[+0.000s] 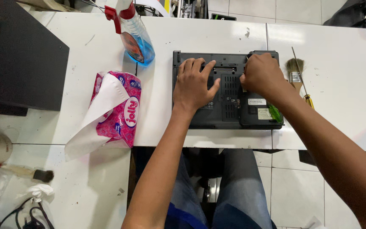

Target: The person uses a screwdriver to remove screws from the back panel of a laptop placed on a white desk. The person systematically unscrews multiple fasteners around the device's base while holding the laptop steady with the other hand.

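Note:
A dark grey laptop lies upside down on the white table, its underside with vents and labels facing up. My left hand rests flat on the left half of the underside, fingers spread. My right hand is curled into a fist at the laptop's far right part, next to the battery section; whether it grips anything is hidden by the fingers.
A paintbrush and a thin screwdriver lie right of the laptop. A blue spray bottle stands at the back. A pink tissue pack sits to the left, a black box beyond it, another brush lower left.

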